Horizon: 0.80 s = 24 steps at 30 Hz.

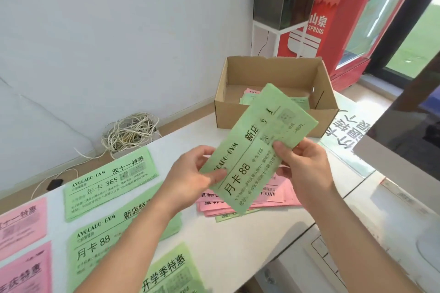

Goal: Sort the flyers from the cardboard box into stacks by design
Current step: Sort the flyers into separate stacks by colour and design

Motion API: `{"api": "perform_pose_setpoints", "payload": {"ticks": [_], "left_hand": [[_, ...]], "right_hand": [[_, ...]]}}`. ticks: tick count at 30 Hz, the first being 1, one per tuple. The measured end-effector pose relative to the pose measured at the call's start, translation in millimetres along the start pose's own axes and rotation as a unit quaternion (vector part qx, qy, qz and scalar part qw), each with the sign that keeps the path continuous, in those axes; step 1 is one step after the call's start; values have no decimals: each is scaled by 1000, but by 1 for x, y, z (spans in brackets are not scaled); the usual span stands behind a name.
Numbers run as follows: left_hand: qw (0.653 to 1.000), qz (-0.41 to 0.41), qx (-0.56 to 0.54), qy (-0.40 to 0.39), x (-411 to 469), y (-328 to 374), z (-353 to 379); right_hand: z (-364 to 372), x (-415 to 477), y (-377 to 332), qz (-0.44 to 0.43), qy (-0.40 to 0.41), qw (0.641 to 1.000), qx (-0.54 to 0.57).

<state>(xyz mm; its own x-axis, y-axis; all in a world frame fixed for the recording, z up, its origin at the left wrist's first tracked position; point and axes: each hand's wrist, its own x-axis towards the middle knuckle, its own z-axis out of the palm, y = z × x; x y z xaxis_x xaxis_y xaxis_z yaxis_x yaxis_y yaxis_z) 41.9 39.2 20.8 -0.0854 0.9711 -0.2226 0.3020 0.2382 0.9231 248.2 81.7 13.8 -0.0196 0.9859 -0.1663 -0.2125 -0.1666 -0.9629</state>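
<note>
Both your hands are grasping a green 月卡 88 flyer (257, 150), left hand (195, 181) and right hand (304, 169), above the surface (238, 245). Design read; next, probably lay it squarely on the matching 月卡 88 stack (95, 247) at left.

Bright, soft daylight fills the scene, seemingly from the glazed door (409, 38) at upper right. Shadows on the bench (228, 240) are faint and diffuse, without harsh glare. Wide-angle distortion bows the bench's edges and stretches the corners. Fine print on the flyer (259, 150) looks smeared and soft.
</note>
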Motion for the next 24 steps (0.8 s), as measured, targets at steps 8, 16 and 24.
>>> {"api": "perform_pose_setpoints", "payload": {"ticks": [8, 16, 24], "left_hand": [[991, -21, 124, 46, 13, -23, 1], [994, -27, 25, 104, 21, -31, -1], [982, -83, -81, 152, 9, -49, -3]], "right_hand": [[-49, 6, 23, 50, 21, 992, -111], [-59, 25, 33, 2, 16, 955, -296], [-43, 24, 45, 14, 40, 965, -258]]}}
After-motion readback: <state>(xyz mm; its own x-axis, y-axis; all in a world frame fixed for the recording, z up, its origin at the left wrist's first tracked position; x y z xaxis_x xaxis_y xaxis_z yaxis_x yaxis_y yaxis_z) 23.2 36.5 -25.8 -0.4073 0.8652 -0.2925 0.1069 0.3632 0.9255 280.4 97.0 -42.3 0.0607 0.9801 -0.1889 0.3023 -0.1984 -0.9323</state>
